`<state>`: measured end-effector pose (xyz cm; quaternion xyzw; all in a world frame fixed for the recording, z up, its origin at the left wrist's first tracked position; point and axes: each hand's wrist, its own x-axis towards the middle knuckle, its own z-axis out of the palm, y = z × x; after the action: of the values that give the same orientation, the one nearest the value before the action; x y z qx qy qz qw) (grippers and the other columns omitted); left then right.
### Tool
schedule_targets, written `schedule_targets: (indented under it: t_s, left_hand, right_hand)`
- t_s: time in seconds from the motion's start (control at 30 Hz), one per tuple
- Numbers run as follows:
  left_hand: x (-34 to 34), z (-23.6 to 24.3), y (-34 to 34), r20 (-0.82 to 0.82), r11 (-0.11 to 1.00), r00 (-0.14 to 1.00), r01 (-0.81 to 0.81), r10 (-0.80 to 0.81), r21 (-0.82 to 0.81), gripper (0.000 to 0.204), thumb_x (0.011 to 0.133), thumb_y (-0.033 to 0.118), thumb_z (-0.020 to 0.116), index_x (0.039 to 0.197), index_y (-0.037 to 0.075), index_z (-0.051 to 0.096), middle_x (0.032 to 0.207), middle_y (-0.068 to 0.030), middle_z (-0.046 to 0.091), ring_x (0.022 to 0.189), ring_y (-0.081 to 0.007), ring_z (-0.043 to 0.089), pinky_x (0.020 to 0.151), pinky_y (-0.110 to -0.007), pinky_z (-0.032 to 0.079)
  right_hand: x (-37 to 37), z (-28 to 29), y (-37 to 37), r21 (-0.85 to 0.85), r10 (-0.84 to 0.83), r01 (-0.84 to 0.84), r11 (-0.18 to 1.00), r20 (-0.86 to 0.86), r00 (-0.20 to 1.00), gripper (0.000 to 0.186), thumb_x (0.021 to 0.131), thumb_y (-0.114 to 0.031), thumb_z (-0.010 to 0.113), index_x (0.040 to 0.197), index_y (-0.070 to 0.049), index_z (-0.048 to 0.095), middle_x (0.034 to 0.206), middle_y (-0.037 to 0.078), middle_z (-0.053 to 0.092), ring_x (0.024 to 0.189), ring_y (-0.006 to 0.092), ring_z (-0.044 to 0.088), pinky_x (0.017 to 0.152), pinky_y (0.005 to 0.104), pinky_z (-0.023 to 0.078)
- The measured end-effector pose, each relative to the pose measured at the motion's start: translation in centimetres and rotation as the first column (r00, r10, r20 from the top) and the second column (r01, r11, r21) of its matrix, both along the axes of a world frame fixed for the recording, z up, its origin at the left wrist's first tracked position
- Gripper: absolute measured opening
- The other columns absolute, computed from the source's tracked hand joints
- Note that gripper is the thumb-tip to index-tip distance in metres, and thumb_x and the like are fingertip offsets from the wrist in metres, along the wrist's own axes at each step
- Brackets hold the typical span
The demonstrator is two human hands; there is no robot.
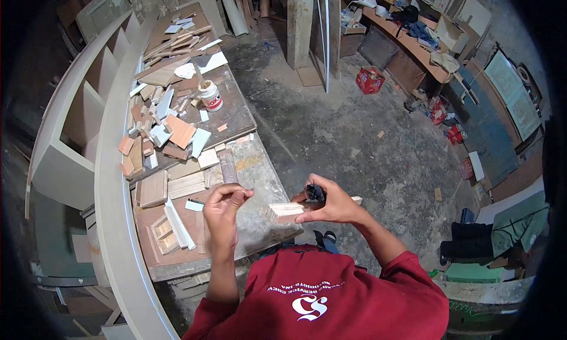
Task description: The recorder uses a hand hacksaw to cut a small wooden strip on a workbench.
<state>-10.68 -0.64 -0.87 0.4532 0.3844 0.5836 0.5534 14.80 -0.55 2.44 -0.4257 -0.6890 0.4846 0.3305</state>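
Note:
My right hand is closed around a narrow light wooden piece that looks like stacked strips; its far end shows past the wrist. A dark, shiny object sits in the same grip, its kind unclear. To the left, my left hand is raised over the bench with thumb and forefinger pinched together; whatever is between them is too small to make out. Beneath it on the bench lie a small open wooden frame, a white angled strip and a shallow wooden box.
Wood offcuts cover the bench's left side. A white tub with a brush stands behind them. A long curved shelf unit runs along the left. Across the concrete floor are a red crate and a cluttered worktable.

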Motion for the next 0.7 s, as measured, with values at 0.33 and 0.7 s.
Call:
schedule_targets:
  t_s: [0.33, 0.7]
  left_hand:
    - [1.6, 2.6, -1.5, -0.013, 0.882, 0.917, 0.387, -0.399, 0.268, 0.072, 0.075, 0.015, 0.075, 0.133, -0.005, 0.038, 0.137, -0.0204, 0.041, 0.131, -0.0283, 0.035, 0.107, -0.041, 0.028]
    - [4.7, 3.9, -0.9, -0.103, 0.847, 0.939, 0.341, -0.328, 0.407, 0.032, 0.075, 0.012, 0.074, 0.1, -0.006, 0.065, 0.099, -0.0186, 0.067, 0.097, -0.028, 0.064, 0.086, -0.036, 0.05]
  right_hand:
    - [-0.6, -1.8, 0.8, -0.309, 0.101, -0.316, 0.897, -0.553, 0.827, 0.05, 0.062, -0.015, 0.086, 0.089, -0.009, 0.044, 0.087, 0.0, 0.055, 0.087, 0.0085, 0.053, 0.078, 0.0247, 0.042]
    - [-1.3, -2.1, 1.6, -0.287, 0.154, -0.367, 0.885, -0.564, 0.812, 0.055, 0.057, -0.033, 0.087, 0.082, -0.012, 0.043, 0.076, -0.007, 0.043, 0.072, 0.005, 0.042, 0.06, 0.0204, 0.031]
